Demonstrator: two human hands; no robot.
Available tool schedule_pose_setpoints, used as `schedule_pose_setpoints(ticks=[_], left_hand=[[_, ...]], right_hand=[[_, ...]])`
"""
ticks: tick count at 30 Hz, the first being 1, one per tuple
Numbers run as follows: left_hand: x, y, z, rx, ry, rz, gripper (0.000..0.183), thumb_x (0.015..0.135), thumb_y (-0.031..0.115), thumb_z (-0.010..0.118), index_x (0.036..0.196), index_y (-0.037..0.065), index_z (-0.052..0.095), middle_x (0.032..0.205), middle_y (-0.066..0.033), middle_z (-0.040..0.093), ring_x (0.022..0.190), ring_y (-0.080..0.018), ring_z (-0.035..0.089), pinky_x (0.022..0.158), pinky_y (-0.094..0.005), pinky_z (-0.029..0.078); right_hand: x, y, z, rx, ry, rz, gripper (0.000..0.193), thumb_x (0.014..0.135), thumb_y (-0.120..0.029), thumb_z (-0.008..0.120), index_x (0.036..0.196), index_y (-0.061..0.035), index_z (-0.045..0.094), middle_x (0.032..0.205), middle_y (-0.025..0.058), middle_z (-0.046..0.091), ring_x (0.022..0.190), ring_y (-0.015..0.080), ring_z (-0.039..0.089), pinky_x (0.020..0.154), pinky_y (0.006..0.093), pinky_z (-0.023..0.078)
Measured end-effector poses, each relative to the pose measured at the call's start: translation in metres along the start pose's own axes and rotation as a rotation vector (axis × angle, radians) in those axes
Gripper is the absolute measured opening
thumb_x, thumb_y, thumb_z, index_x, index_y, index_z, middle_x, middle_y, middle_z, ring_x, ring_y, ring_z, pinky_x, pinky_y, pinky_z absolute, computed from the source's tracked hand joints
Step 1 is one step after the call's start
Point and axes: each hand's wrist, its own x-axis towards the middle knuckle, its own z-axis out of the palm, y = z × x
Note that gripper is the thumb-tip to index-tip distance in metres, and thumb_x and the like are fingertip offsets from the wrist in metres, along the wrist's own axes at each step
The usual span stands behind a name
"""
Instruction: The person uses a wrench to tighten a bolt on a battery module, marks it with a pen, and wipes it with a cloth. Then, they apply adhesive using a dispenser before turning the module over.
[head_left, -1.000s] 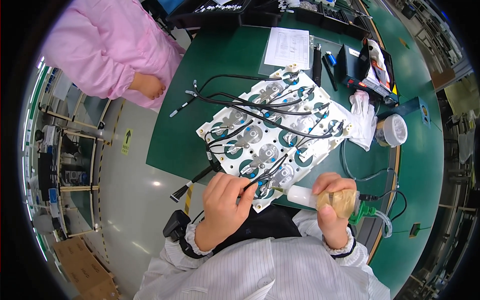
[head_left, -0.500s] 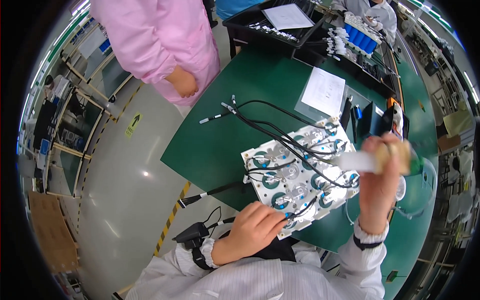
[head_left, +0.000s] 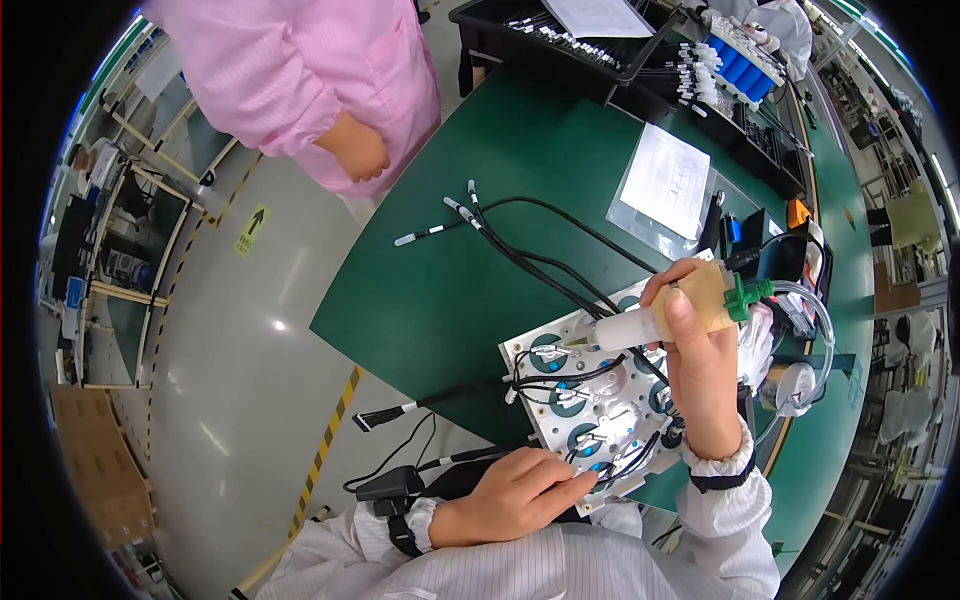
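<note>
My right hand (head_left: 695,350) is closed around a dispensing syringe (head_left: 630,328) with a whitish front, a yellowish barrel and a green cap joined to a clear tube (head_left: 824,330). The thin tip points left, over a round opening near the far-left corner of a white plate (head_left: 555,420). This plate has several dark green round openings, metal tabs and bundled black cables (head_left: 535,265) running across it to the far left. My left hand (head_left: 520,495) grips the plate's near-left edge, its fingertips beside short black wires. My right hand and the syringe hide the plate's right part.
Papers in a clear sleeve (head_left: 665,185) lie on the green table (head_left: 420,270). Black bins (head_left: 560,60) with cables and a blue cell pack (head_left: 740,70) stand at the far right. A person in a pink smock (head_left: 310,90) stands beyond the table's left edge.
My right hand has brought the syringe leftward, its tip now over the plate's far-left area. My left hand stays at the near-left edge. The view has shifted slightly.
</note>
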Motion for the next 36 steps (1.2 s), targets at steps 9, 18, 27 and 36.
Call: schedule_pose_setpoints(ticks=[9,18,27,36], left_hand=[[-0.002,-0.003,-0.002,-0.013,-0.018,-0.021,0.030,0.066,0.009,0.068,0.095,0.008,0.066,0.077,0.0002,0.046,0.072,-0.0131,0.048,0.057,-0.0224,0.042],[-0.002,-0.003,-0.001,-0.014,-0.020,-0.005,0.029,0.067,0.008,0.067,0.096,0.007,0.066,0.077,0.0000,0.045,0.072,-0.0133,0.048,0.056,-0.0227,0.041],[-0.002,-0.001,-0.001,0.005,-0.017,-0.011,0.029,0.067,0.008,0.068,0.096,0.007,0.066,0.076,-0.0005,0.045,0.070,-0.0136,0.048,0.057,-0.0230,0.042],[-0.002,-0.002,0.002,0.014,0.041,0.011,0.027,0.059,0.004,0.072,0.086,0.008,0.068,0.072,-0.0005,0.044,0.061,-0.0140,0.047,0.048,-0.0238,0.038]], right_hand=[[0.002,0.003,0.001,-0.007,0.002,0.012,0.043,0.080,-0.040,0.061,0.103,-0.0072,0.044,0.088,0.0048,0.053,0.076,0.0082,0.049,0.058,0.0194,0.040],[0.001,0.002,-0.001,-0.010,0.007,0.015,0.043,0.081,-0.040,0.060,0.102,-0.0071,0.044,0.087,0.0043,0.053,0.074,0.0078,0.049,0.057,0.0189,0.040],[-0.001,0.000,-0.001,-0.056,0.045,0.045,0.042,0.081,-0.040,0.059,0.102,-0.0069,0.046,0.086,0.0037,0.054,0.074,0.0074,0.050,0.056,0.0177,0.039],[-0.011,-0.008,-0.012,0.207,0.231,-0.124,0.034,0.083,-0.031,0.057,0.103,-0.0061,0.045,0.080,0.0062,0.055,0.067,0.0097,0.052,0.050,0.0198,0.041]])
